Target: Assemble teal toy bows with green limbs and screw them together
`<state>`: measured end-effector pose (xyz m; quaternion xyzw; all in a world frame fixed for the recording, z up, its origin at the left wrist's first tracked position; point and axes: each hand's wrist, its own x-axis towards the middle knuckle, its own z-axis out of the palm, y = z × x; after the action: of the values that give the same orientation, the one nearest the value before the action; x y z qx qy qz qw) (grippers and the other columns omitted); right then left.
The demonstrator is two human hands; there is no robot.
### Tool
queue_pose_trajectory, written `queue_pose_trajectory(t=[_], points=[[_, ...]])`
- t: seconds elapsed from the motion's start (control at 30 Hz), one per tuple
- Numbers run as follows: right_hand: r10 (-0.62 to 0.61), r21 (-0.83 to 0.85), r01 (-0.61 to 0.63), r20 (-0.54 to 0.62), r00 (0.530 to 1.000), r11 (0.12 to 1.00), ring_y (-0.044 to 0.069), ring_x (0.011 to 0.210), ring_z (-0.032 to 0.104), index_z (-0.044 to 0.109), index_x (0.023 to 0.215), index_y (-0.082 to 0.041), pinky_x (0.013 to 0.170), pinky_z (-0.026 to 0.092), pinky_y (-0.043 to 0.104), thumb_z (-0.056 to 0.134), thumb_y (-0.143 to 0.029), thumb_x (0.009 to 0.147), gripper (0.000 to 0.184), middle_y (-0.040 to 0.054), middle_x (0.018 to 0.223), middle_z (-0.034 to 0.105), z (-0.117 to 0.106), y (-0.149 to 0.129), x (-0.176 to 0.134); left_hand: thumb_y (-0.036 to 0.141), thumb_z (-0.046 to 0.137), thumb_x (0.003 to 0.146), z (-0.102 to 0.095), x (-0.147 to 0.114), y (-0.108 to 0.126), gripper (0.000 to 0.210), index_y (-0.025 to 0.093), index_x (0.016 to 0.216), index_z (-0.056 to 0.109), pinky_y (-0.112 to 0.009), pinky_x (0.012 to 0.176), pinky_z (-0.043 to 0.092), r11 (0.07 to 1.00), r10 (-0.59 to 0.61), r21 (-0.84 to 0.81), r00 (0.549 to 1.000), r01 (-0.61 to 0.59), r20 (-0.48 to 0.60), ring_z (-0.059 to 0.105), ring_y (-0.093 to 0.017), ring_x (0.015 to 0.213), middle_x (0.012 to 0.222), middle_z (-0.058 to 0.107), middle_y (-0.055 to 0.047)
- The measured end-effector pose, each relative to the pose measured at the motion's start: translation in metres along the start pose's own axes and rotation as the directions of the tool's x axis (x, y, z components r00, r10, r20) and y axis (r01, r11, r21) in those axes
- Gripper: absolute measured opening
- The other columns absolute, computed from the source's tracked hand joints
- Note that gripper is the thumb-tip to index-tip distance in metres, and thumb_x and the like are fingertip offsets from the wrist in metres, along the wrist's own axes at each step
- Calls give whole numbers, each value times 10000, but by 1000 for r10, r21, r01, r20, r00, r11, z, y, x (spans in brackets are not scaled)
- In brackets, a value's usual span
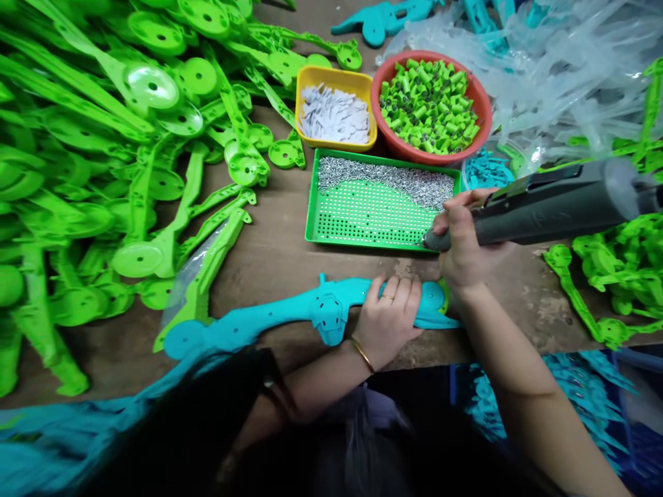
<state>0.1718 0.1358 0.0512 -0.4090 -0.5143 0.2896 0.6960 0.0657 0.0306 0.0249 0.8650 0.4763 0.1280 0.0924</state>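
Observation:
My left hand point(389, 319) is wrapped over the right part of a long blue plastic toy gun shell point(274, 312), which lies across the table's front edge. A bit of green plastic shows behind the shell's right end. Gripped in my right hand point(469, 245) is a dark grey electric screwdriver point(554, 205), held nearly level with its tip toward the left. That tip is over the lower right corner of a green perforated tray point(362, 215). Small silver screws point(383, 176) are heaped along the tray's far side.
Piled green plastic shells point(139, 166) cover the left. Behind the tray stand a yellow container point(335, 143) of white pieces and a red bowl point(380, 128) of small green parts. Clear plastic bags point(580, 76) lie at the back right. More green parts point(616, 276) sit at the right.

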Motion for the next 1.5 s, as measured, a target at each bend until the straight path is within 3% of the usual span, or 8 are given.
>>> queue_pose_trajectory(t=[0.2,0.33,0.47,0.67,0.87,1.07,1.33,1.5], points=[[13,-71,-13,5,1000,997,59,482,545,556,925,-238,443,488,225,702,-392,784,255,-49,777,628,1,5,0,543,755,702,3,-1,0,772,68,1277,552,-430,1006,417,1000,-14,19,999,15,-29,567,-271,1070,1161,656,-116],[-38,-56,38,3,999,998,66,516,575,571,992,-264,486,523,236,683,-386,804,251,-48,852,660,-7,-17,6,510,709,759,0,-1,0,741,54,1313,523,-436,1027,407,999,15,30,1000,-15,10,563,-273,1099,1212,639,-133],[-140,2,141,-26,990,990,39,484,533,626,1020,-308,444,476,198,674,-363,818,214,-58,857,648,-33,-58,-3,434,623,844,-7,2,6,717,18,1394,429,-474,1089,349,998,-5,66,993,-3,120,511,-305,1213,1319,573,-180],[-86,-75,85,-9,996,994,67,476,541,634,1077,-289,410,485,229,696,-316,800,285,-37,848,642,-76,-89,-54,453,543,896,-1,7,14,716,41,1450,352,-462,1121,313,997,70,10,991,-72,110,435,-309,1319,1436,475,-184],[-84,-114,80,-25,996,990,86,474,556,631,1083,-311,407,484,246,705,-317,787,305,-35,832,650,-86,-86,-72,429,550,892,6,6,12,696,35,1436,368,-458,1087,346,996,88,7,993,-89,85,490,-298,1257,1423,486,-198],[-85,-21,86,34,996,996,79,496,563,613,1129,-284,431,497,246,702,-241,777,366,-30,855,648,-90,-74,-73,434,539,897,7,6,11,682,42,1433,381,-446,1058,370,994,99,38,992,-102,74,531,-287,1205,1408,507,-193],[-176,-181,183,52,983,966,96,455,507,539,1140,-351,421,489,278,692,-377,780,392,-65,764,599,-96,-52,-81,452,475,935,12,4,10,632,39,1410,421,-457,1034,389,990,126,61,992,-128,29,557,-291,1173,1396,520,-206],[-83,-191,90,43,996,977,103,492,557,550,1102,-316,452,506,275,705,-364,769,371,-64,736,598,-95,-63,-82,462,449,946,13,4,10,617,45,1401,438,-450,1025,404,990,123,67,992,-123,7,562,-287,1171,1390,533,-194]])
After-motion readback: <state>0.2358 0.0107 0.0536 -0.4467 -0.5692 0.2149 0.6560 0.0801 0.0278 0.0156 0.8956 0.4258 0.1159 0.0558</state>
